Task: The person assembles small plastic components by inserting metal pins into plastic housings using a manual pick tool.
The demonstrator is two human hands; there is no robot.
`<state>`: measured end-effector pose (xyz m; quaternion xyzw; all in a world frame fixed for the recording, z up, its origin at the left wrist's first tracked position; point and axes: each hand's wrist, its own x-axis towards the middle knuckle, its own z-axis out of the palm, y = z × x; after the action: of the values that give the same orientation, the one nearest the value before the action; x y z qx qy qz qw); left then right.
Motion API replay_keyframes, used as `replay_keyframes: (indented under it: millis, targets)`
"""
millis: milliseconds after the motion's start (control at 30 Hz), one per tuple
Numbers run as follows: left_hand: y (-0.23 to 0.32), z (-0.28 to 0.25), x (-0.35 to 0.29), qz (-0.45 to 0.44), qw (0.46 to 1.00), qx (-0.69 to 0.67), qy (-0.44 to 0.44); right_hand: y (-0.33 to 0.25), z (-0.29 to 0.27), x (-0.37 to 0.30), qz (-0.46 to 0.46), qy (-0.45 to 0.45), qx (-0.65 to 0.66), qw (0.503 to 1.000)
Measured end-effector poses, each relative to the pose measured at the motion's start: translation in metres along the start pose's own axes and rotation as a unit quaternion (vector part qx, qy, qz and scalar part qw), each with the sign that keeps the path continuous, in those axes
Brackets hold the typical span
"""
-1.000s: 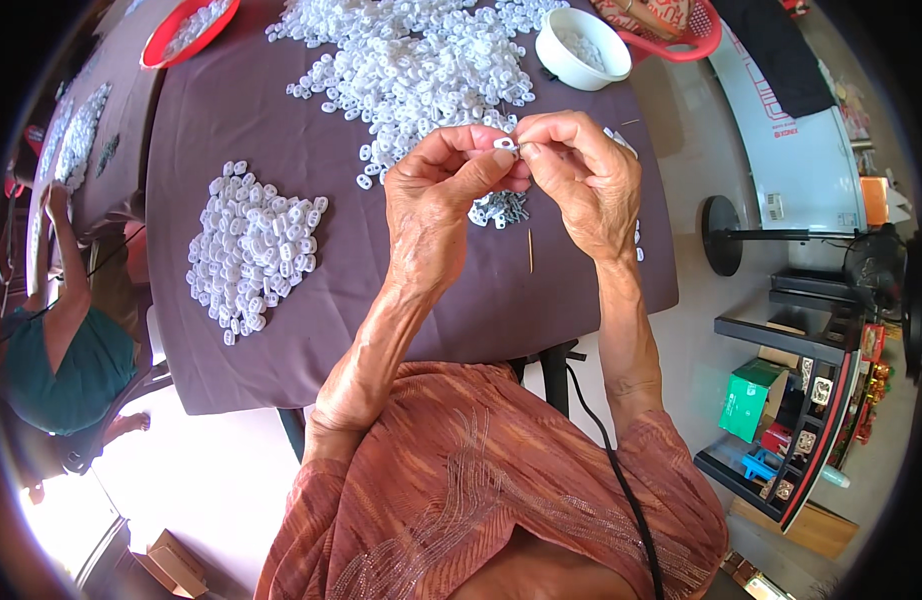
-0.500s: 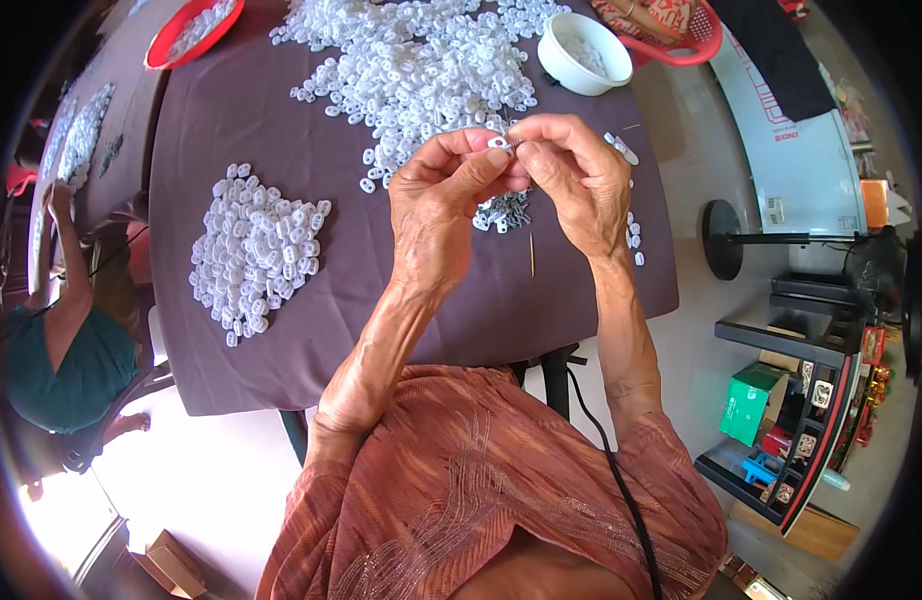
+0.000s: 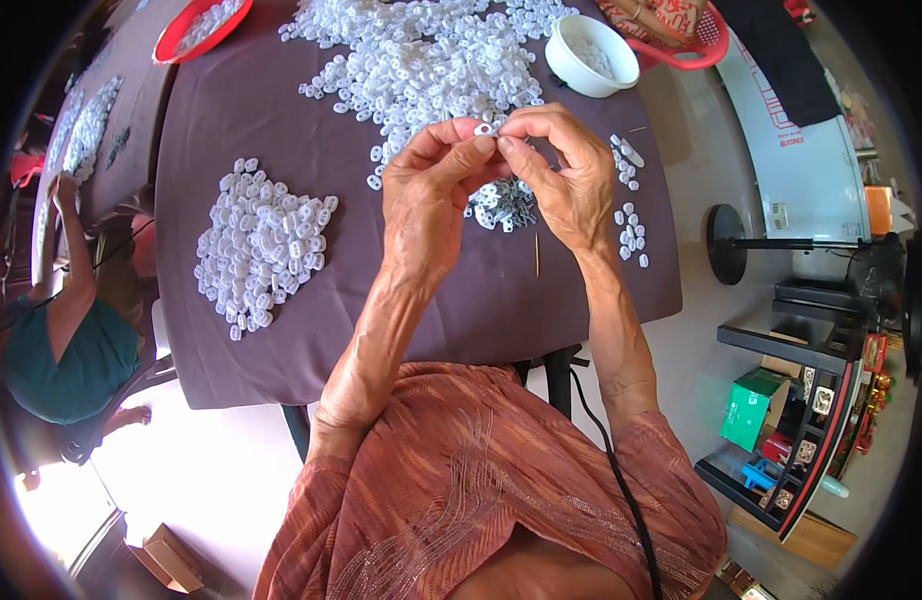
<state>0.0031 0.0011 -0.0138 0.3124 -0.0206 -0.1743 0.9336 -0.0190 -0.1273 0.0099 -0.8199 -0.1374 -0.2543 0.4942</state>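
Observation:
Between the thumb and fingers of my left hand (image 3: 426, 195) is a small white oval plastic piece (image 3: 484, 129) with holes in it. The fingers of my right hand (image 3: 571, 180) are pinched together against its right side, on a tiny grey metal piece that looks like a screw; the fingertips hide most of it. Both hands meet above the table, in front of a big heap of the same white pieces (image 3: 421, 80). Just below the fingers lies a small pile of grey metal screws (image 3: 506, 205). A thin wooden stick (image 3: 537, 255) rests on the cloth nearer to me.
A second heap of white pieces (image 3: 261, 245) lies left on the dark tablecloth (image 3: 381, 330). A white bowl (image 3: 593, 55) and red baskets (image 3: 696, 50) stand at the back. Loose pieces (image 3: 631, 235) lie right. A co-worker in green (image 3: 71, 350) sits at the left table.
Both hands have shifted slightly left and up, still pinched together at the white piece. The whole view has also moved a little. The heaps look the same.

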Motion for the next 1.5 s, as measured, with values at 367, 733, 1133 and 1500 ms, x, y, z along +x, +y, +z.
replay_keyframes:
  millis: [367,733,1133,1500]
  targets:
    - [0.021,-0.008,0.001,-0.006,0.995,0.103,0.003,0.0,0.006,0.013,0.037,-0.057,0.028,0.997]
    - [0.013,-0.013,0.006,0.009,0.994,0.108,0.013,0.006,0.012,0.016,0.026,-0.08,0.022,0.996]
    - [0.023,-0.025,0.014,0.012,0.996,0.073,0.044,0.11,0.034,-0.028,-0.008,-0.229,-0.332,0.915]
    - [0.026,-0.033,0.016,0.013,0.996,0.064,0.053,0.104,0.036,-0.026,0.158,-0.255,-0.197,0.933]
